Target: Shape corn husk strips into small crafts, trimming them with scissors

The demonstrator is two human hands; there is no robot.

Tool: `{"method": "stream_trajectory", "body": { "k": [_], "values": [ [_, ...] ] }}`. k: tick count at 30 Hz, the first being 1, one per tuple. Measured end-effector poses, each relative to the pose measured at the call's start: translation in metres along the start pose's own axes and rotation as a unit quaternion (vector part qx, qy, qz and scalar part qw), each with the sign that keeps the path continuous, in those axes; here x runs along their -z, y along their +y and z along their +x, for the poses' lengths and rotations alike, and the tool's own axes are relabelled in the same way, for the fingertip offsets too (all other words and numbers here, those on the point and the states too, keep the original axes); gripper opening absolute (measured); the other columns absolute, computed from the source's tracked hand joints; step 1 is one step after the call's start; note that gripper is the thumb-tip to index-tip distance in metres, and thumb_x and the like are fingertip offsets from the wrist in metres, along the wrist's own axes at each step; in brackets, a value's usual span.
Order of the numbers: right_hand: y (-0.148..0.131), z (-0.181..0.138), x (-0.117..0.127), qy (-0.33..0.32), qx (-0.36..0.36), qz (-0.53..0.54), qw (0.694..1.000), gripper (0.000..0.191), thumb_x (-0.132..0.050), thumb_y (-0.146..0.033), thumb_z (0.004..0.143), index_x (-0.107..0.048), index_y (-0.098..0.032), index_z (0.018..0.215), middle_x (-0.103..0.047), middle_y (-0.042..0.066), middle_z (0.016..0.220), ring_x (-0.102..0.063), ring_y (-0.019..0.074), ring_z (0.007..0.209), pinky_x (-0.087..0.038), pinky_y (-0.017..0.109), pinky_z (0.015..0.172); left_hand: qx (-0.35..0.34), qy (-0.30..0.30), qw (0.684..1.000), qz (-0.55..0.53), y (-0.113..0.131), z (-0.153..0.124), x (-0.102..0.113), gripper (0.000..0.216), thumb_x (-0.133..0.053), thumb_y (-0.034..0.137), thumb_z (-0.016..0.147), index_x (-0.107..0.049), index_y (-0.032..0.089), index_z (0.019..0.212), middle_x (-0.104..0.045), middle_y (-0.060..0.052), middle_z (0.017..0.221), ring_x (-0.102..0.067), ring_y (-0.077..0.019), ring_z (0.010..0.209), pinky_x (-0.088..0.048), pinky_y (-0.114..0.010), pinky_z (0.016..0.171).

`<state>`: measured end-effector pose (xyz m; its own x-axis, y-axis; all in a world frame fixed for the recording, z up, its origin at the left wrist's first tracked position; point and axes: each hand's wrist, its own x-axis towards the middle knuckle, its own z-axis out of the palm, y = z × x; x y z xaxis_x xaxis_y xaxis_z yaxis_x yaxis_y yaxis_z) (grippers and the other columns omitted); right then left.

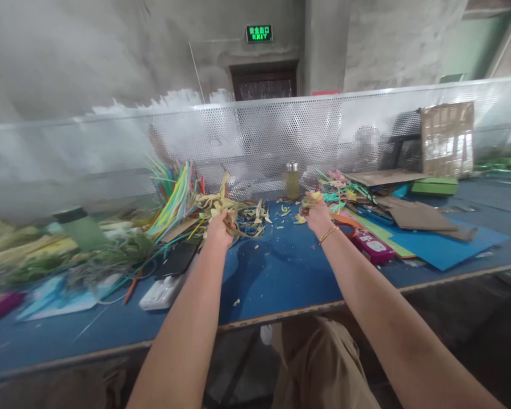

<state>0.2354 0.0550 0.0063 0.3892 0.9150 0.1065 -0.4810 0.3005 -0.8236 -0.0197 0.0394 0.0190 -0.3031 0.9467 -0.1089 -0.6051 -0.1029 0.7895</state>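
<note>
Left hand pinches dry strips; right hand, I see, grips a pale scrap; bottle beyond its fingers.

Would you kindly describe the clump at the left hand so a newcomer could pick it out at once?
Start at the blue table before the perforated metal screen. Just right of the bunch of long, many-coloured strips, the left hand grips a ragged clump. Its dull, pale yellow-tan tangle sets it apart from those bright, straighter strips.
</note>
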Motion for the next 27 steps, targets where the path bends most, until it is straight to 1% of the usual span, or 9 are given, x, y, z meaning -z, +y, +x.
{"method": "stream_trajectory", "body": {
  "k": [2,4,5,7,9,14,19,23,27],
  "values": [
    [0.009,-0.011,-0.007,-0.099,-0.025,-0.043,0.994,0.02,-0.069,-0.018,0.066,-0.055,-0.019,0.081,-0.06,-0.005,0.065,-0.052,0.0068,0.05,-0.046,0.02,0.051,0.055,-0.081,0.995,0.021,-0.003,-0.003,-0.001,0.007,-0.055,0.013,0.084,-0.054,0.016,0.078,-0.055,0.003,0.056,-0.05,-0.0067,0.042,-0.035,-0.016,0.037],
    [0.02,-0.022,-0.013,-0.181,-0.039,-0.105,0.977,0.025,-0.075,-0.024,0.061,-0.058,-0.018,0.078,-0.063,-0.002,0.069,-0.055,0.0084,0.054,-0.045,0.021,0.051,0.103,-0.159,0.98,0.054,-0.011,-0.007,-0.004,0.005,-0.06,0.011,0.08,-0.057,0.015,0.081,-0.053,0.003,0.054,-0.051,-0.0074,0.042,-0.039,-0.017,0.04],
    [0.025,-0.026,-0.015,-0.212,-0.041,-0.136,0.967,0.027,-0.077,-0.027,0.059,-0.06,-0.017,0.078,-0.064,-0.001,0.07,-0.055,0.0089,0.056,-0.044,0.02,0.051,0.115,-0.188,0.973,0.07,-0.016,-0.009,-0.005,0.008,-0.062,0.01,0.078,-0.059,0.015,0.085,-0.053,0.004,0.053,-0.051,-0.0073,0.043,-0.041,-0.017,0.042],
    [0.033,-0.032,-0.017,-0.25,-0.041,-0.188,0.949,0.03,-0.078,-0.031,0.057,-0.063,-0.016,0.078,-0.064,-0.001,0.069,-0.055,0.0089,0.057,-0.042,0.019,0.049,0.122,-0.23,0.96,0.106,-0.026,-0.011,-0.007,0.013,-0.068,0.011,0.074,-0.061,0.014,0.084,-0.052,0.004,0.053,-0.05,-0.0069,0.042,-0.041,-0.018,0.043],
    [0.038,-0.034,-0.018,-0.259,-0.036,-0.224,0.939,0.03,-0.079,-0.033,0.056,-0.065,-0.015,0.076,-0.064,0.0,0.067,-0.052,0.0079,0.054,-0.039,0.018,0.046,0.107,-0.25,0.952,0.141,-0.035,-0.013,-0.007,0.019,-0.074,0.013,0.068,-0.061,0.015,0.081,-0.05,0.005,0.052,-0.048,-0.0059,0.042,-0.038,-0.017,0.042],
    [0.038,-0.036,-0.018,-0.267,-0.025,-0.246,0.931,0.025,-0.077,-0.03,0.058,-0.066,-0.015,0.075,-0.066,0.001,0.068,-0.053,0.0082,0.053,-0.04,0.018,0.045,0.038,-0.254,0.942,0.214,-0.045,-0.015,-0.008,0.037,-0.083,0.019,0.056,-0.063,0.016,0.087,-0.047,0.007,0.049,-0.04,-0.0044,0.039,-0.026,-0.018,0.039],
    [0.035,-0.042,-0.021,-0.263,0.026,-0.284,0.922,0.012,-0.071,-0.023,0.059,-0.063,-0.017,0.066,-0.06,-0.004,0.056,-0.046,0.0064,0.046,-0.035,0.017,0.041,-0.023,-0.218,0.936,0.274,-0.047,-0.018,-0.01,0.031,-0.081,0.034,0.059,-0.065,0.015,0.078,-0.036,0.008,0.039,-0.032,-0.0058,0.035,-0.021,-0.022,0.04],
    [0.033,-0.044,-0.021,-0.273,0.018,-0.288,0.918,0.016,-0.074,-0.024,0.058,-0.063,-0.018,0.067,-0.061,-0.004,0.056,-0.051,0.0089,0.049,-0.038,0.019,0.044,-0.055,-0.205,0.92,0.33,-0.047,-0.018,-0.01,0.033,-0.085,0.033,0.052,-0.063,0.015,0.069,-0.041,0.007,0.04,-0.031,-0.0055,0.036,-0.017,-0.023,0.041],
    [0.033,-0.044,-0.019,-0.28,0.018,-0.298,0.912,0.016,-0.074,-0.029,0.061,-0.064,-0.018,0.066,-0.059,-0.003,0.054,-0.053,0.0099,0.051,-0.039,0.018,0.044,-0.062,-0.205,0.91,0.354,-0.048,-0.018,-0.009,0.029,-0.082,0.034,0.056,-0.062,0.015,0.067,-0.039,0.007,0.04,-0.028,-0.0053,0.035,-0.015,-0.023,0.041]
  ]
}}
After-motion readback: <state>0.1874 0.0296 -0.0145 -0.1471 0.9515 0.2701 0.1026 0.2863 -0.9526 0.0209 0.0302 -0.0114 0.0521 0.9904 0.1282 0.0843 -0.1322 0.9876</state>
